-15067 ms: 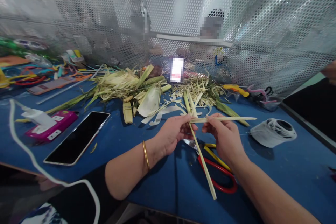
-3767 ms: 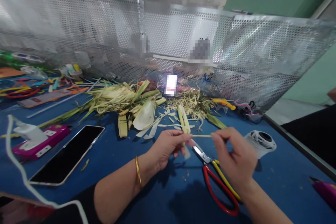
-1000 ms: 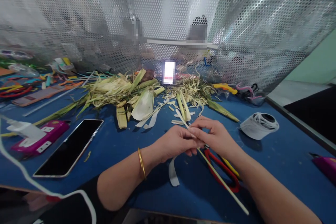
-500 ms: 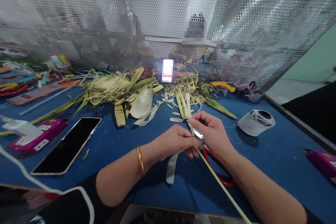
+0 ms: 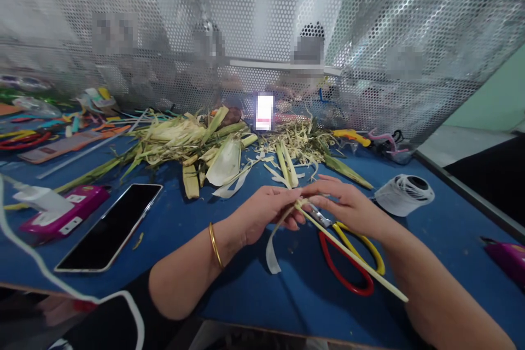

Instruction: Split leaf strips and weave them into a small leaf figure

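Note:
My left hand (image 5: 264,215), with a gold bangle at the wrist, pinches a pale leaf strip (image 5: 272,240) that hangs down and curls above the blue table (image 5: 197,229). My right hand (image 5: 348,206) meets it fingertip to fingertip and pinches the top end of a long thin pale stick (image 5: 361,260), which slants down to the right over the table. Under my right hand lie scissors (image 5: 348,254) with one red and one yellow handle loop, blades pointing up-left.
A heap of green and yellow leaves and shavings (image 5: 192,145) lies behind the hands. A black phone (image 5: 110,227), a pink power strip (image 5: 61,210) with white plug and cable sit left. A white thread spool (image 5: 404,195) stands right. A perforated metal screen (image 5: 389,65) closes the back.
My right hand has let go of the scissors, which now lie flat on the table. The long stick has swung flatter, its far end further right. Both hands sit slightly higher.

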Demonstrator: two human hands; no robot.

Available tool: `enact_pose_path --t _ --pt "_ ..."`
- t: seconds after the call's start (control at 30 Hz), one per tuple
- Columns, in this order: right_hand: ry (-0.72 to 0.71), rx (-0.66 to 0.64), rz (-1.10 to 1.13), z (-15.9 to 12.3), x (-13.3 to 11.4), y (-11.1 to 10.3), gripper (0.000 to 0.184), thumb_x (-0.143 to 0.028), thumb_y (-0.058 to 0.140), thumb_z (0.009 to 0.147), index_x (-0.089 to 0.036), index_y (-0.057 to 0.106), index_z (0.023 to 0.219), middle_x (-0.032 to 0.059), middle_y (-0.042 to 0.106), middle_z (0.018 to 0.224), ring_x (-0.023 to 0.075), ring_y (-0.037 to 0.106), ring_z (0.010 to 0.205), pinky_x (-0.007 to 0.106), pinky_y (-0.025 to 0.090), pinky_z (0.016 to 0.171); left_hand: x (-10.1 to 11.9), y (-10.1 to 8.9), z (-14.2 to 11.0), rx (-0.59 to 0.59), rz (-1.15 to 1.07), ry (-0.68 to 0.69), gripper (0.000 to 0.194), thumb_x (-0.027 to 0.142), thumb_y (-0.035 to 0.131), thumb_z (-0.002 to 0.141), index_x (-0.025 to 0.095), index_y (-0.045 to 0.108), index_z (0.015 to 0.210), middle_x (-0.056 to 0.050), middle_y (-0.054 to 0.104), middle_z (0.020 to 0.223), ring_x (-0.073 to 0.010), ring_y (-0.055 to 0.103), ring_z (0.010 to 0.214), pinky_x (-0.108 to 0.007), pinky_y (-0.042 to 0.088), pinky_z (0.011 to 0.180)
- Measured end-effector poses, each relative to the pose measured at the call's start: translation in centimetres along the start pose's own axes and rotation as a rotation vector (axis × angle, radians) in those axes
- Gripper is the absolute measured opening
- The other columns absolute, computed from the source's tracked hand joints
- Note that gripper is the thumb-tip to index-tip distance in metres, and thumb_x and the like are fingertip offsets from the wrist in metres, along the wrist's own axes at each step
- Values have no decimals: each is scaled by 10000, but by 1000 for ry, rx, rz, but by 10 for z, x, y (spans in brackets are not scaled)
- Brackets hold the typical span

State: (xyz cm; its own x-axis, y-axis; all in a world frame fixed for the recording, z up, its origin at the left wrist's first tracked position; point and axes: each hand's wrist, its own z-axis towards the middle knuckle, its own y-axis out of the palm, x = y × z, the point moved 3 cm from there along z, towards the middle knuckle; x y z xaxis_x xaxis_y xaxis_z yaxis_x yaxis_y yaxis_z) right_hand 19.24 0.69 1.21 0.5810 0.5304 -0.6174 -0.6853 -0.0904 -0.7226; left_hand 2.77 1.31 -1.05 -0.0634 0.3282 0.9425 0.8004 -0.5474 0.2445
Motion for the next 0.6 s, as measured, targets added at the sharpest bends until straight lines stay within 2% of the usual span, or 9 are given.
enact_pose_path --t 0.07,0.13,0.3,0.43,0.5,0.6 --pt "-59 -13 -43 0 0 -3 211 -368 521 898 -244 683 846 14 724 828 186 643 798 442 288 1067 0 -1 -1 -8 15 -9 393 501 683 724 111 721 758 -34 642 609 -83 559 524 -205 471 583" --pt "-111 2 -85 0 0 -3 224 -350 516 908 -240 667 784 -1 707 761 167 632 736 432 300 1058 0 1 -2 -10 45 -24 324 437 714 700 116 722 741 -28 633 591 -84 557 526 -204 469 576" --pt "-192 98 -286 0 -8 -1 231 -251 485 915 -233 647 751 3 712 776 159 633 741 405 328 1007 1 3 -3 30 89 -30 206 318 698 697 124 681 631 -15 623 547 -76 540 493 -194 449 548" --pt "-195 172 -395 -1 -11 2 250 -230 466 920 -231 647 747 8 711 772 162 633 747 403 340 978 2 2 -2 52 113 -11 251 292 690 707 125 627 531 -22 612 521 -66 514 467 -175 381 479" --pt "-196 230 -411 0 -10 2 235 -228 470 919 -235 668 792 21 722 828 185 647 836 422 333 992 2 0 -1 76 69 -14 251 324 720 692 121 647 565 -21 617 536 -70 525 477 -185 406 503" --pt "-184 374 -356 0 -7 -6 180 -271 525 887 -241 698 926 66 716 1020 251 586 1106 461 325 1030 1 -3 0 121 -36 -22 268 382 733 704 116 705 720 -20 644 603 -77 563 513 -210 467 591"
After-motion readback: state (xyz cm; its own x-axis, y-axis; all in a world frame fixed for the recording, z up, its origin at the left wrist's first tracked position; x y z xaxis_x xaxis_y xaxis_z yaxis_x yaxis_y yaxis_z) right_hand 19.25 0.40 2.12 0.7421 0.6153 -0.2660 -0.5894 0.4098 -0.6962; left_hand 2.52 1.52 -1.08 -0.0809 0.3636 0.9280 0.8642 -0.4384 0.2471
